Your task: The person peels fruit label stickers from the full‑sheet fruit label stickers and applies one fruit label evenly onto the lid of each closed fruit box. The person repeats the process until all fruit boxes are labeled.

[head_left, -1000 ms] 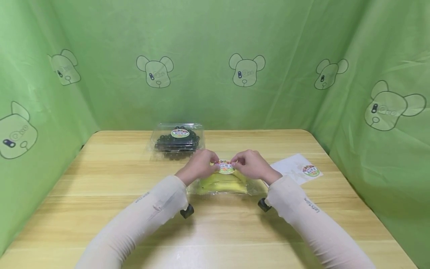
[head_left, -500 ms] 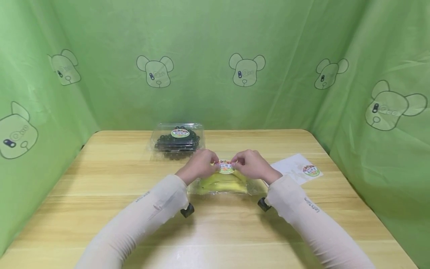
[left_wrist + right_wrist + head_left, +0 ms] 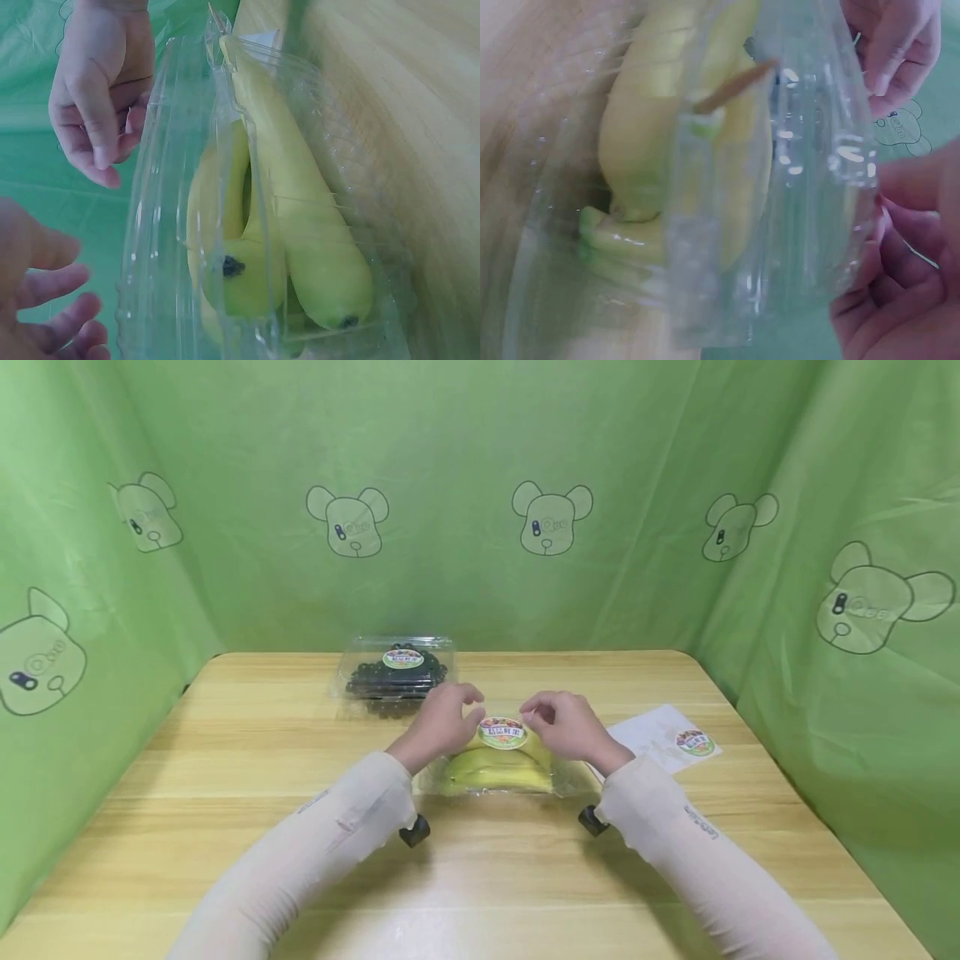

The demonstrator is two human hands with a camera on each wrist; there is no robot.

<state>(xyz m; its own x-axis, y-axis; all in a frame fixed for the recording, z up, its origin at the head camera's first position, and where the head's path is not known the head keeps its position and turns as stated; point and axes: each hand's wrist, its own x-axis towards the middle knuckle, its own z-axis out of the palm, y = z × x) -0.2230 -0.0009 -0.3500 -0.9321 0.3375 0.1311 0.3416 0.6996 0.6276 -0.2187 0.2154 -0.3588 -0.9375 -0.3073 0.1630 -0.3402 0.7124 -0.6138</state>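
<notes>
A clear plastic box of bananas (image 3: 498,772) lies at mid-table, its lid closed over the fruit. On top of the lid sits an oval fruit label sticker (image 3: 502,732) with coloured print. My left hand (image 3: 446,718) hovers at the sticker's left side, thumb and forefinger apart and holding nothing. On the other side is my right hand (image 3: 570,727), its fingers loosely bent near the sticker's right edge. In the left wrist view, the bananas (image 3: 300,202) show through the box's side, with both hands above the lid.
Behind and to the left stands another clear box of dark grapes (image 3: 397,681), bearing a similar label (image 3: 402,659). To the right, partly behind my right hand, lies a white backing sheet (image 3: 637,732) with one sticker (image 3: 694,742) on it. Green curtains (image 3: 465,585) surround the wooden table (image 3: 480,877).
Both hands held the sticker by its edges earlier. Their fingers have now let go and drawn slightly up and apart, leaving the sticker on the banana box lid.
</notes>
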